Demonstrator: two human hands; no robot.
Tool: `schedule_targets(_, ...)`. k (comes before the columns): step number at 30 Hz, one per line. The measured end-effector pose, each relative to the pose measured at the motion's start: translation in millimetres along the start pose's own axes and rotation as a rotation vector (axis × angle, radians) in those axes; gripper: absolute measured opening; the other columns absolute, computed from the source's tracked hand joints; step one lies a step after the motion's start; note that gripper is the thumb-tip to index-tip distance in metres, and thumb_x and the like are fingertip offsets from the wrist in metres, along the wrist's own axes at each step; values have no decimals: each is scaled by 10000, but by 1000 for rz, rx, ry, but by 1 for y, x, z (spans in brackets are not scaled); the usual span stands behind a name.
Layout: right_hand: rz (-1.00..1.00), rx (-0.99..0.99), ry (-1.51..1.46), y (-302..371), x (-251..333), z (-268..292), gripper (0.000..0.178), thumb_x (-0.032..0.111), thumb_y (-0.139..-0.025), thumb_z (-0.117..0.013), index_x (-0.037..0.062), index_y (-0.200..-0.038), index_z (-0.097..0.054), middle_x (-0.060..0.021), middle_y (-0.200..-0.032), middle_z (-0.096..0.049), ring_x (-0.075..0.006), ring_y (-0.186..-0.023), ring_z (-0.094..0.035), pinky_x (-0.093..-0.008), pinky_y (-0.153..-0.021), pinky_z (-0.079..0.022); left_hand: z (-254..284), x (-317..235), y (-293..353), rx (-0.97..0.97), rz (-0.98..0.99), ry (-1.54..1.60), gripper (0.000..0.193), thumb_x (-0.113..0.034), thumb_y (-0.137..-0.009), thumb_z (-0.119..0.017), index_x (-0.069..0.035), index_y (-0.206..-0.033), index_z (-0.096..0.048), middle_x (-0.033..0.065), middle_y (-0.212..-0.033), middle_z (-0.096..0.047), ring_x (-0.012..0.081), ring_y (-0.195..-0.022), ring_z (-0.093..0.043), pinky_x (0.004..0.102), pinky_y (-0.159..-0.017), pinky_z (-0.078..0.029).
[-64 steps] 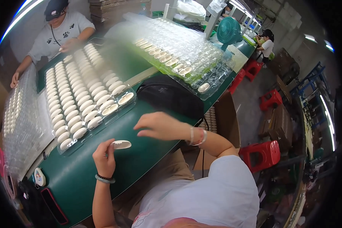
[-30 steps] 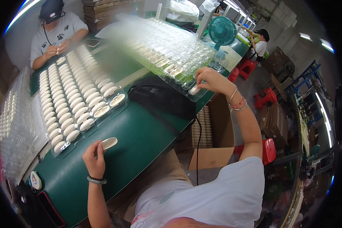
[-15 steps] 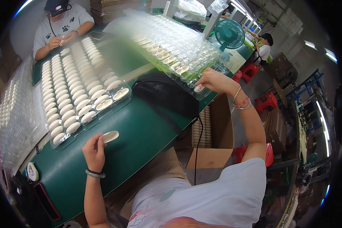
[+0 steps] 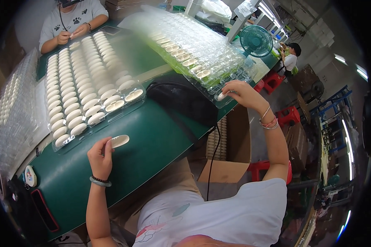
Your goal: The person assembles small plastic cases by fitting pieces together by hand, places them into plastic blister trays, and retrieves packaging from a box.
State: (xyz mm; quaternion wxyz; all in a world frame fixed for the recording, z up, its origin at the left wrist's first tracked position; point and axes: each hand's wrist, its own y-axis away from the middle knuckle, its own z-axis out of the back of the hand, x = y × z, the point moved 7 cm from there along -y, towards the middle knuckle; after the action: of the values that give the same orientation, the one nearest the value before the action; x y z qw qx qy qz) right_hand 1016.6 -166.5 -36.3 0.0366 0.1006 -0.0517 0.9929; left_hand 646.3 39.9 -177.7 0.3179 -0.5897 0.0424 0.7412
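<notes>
My left hand pinches a cream oval half-shell by one end, hollow side up, above the green table. To the right, my right hand has its fingers closed on a small whitish piece, whose exact kind is hard to make out. That hand is at the near corner of a clear plastic tray stack, with several open cream shells lying in a row on it. A larger clear tray at the left carries rows of cream oval shells, mostly rounded side up.
A black bag lies between the trays. Below the table edge stands an open cardboard box; a black cable hangs across it. A green fan stands behind the right trays. Across the table sits another person.
The view has shifted slightly. My right hand has drawn a little to the right with the small whitish piece between its fingers. My left hand still holds the half-shell in nearly the same place.
</notes>
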Motion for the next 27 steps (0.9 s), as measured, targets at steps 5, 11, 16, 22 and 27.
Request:
schedule_targets(5,-63,-34,57,-9,-6,0,109,52,-784,-604,26,-890,-607,-97,-828,-608,-279,-834,-570,-362,-750,-445,2,4,1,0,76,40,147,-70,-866,-565,40,-931,-638,82,-740,-639,121,-597,-614,220,-535,-469)
schedule_targets(11,-13,-162,-38,-24,35,21,59,20,-765,-610,14,-823,-602,-104,-814,-590,-277,-778,-573,-332,-703,-445,-5,20,0,89,306,242,195,-118,-888,-548,47,-952,-629,82,-744,-644,131,-624,-632,221,-548,-489)
schedule_targets(16,95,-323,-254,-45,116,-12,72,-36,-759,-601,13,-812,-610,-88,-836,-602,-232,-783,-586,-283,-700,-450,-13,34,3,111,475,451,222,-134,-902,-530,41,-1014,-606,100,-810,-650,154,-659,-645,237,-569,-520)
schedule_targets(22,84,-159,-740,-98,193,-113,148,28,-758,-670,47,-905,-681,-64,-751,-637,-149,-748,-570,-267,-667,-448,-7,33,5,123,492,500,238,-154,-908,-529,34,-1037,-596,110,-888,-644,157,-704,-648,233,-588,-527)
schedule_targets(27,-141,81,-1374,-135,203,-179,179,85,-800,-669,-4,-955,-670,-57,-792,-659,-82,-663,-545,-212,-593,-440,-2,40,5,62,551,527,212,-132,-902,-526,21,-1034,-593,97,-886,-645,154,-714,-646,228,-593,-526)
